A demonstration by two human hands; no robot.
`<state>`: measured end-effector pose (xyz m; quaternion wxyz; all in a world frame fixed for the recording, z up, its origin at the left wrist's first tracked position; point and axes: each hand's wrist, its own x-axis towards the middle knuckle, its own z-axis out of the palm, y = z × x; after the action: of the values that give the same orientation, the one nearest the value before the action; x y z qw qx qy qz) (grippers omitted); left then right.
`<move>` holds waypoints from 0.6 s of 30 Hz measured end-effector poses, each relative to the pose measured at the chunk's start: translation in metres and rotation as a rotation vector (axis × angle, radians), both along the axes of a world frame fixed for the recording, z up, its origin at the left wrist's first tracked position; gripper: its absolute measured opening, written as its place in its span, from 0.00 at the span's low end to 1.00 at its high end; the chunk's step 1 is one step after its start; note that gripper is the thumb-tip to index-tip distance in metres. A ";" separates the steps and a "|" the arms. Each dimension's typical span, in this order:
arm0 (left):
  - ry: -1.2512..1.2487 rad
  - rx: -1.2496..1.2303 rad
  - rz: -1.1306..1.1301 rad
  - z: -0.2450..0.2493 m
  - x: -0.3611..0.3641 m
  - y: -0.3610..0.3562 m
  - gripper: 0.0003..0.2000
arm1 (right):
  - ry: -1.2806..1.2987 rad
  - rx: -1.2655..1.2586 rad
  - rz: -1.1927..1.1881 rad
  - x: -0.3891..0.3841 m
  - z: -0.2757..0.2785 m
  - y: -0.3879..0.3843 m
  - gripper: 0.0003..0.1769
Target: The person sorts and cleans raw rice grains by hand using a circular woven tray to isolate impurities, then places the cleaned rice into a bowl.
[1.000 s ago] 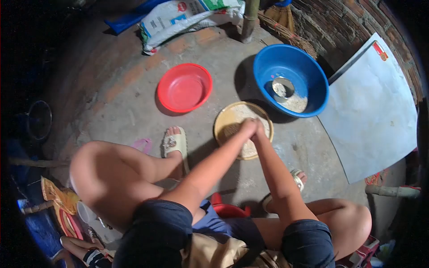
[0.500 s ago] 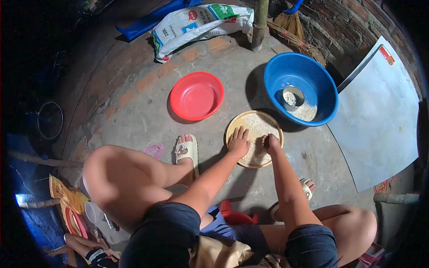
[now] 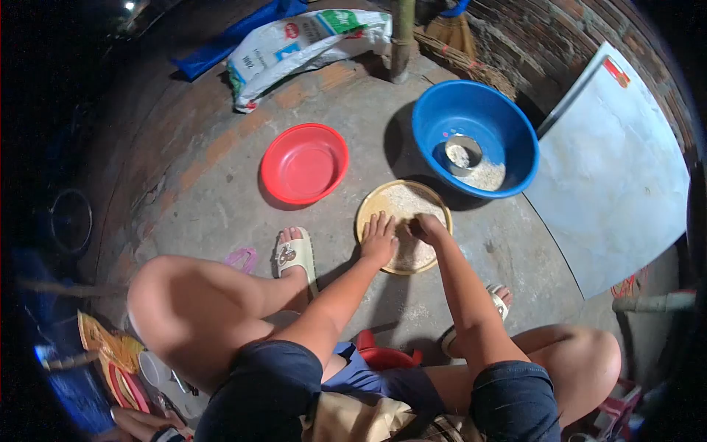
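On the floor in front of me sits a round, shallow, yellowish tray (image 3: pixel 374 203) with pale grains (image 3: pixel 409 200) spread over it. My left hand (image 3: pixel 378 240) lies flat on the tray's left side, fingers spread, holding nothing I can see. Over the right half, my right hand (image 3: pixel 428 227) is closed, its fingers curled down at the grains. Whatever may be between those fingers is hidden. Just beyond the tray stands a blue basin (image 3: pixel 497 103), holding a metal container (image 3: pixel 470 166) with grains in it and a loose heap of grains (image 3: pixel 487 177).
A red basin (image 3: pixel 305 163) stands left of the tray. Farther back lie a printed white sack (image 3: pixel 294 55) and a post (image 3: pixel 402 44), with a broom (image 3: pixel 449 33) by the brick wall. A large pale sheet (image 3: pixel 607 177) leans at the right. Another person's leg (image 3: pixel 140 423) shows lower left.
The whole view has shifted a little. My right hand has moved slightly inward from the tray's right rim, still curled. My left hand has slid a little toward me, staying flat.
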<state>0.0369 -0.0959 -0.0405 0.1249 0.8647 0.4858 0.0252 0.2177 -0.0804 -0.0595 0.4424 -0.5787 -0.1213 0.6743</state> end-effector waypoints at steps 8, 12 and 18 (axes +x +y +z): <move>0.035 -0.115 -0.019 0.003 -0.002 -0.001 0.27 | -0.424 0.375 -0.178 0.073 0.172 0.078 0.15; 0.031 -0.070 0.079 0.000 0.011 -0.004 0.27 | -1.322 0.498 0.026 0.133 0.160 0.107 0.19; -0.265 -0.068 0.207 0.000 0.015 0.007 0.23 | -1.727 0.502 -0.012 0.100 0.106 0.032 0.26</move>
<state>0.0518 -0.0886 -0.0407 0.2137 0.7944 0.5521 0.1354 0.3176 -0.0483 0.0465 0.3142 -0.7710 -0.5522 -0.0441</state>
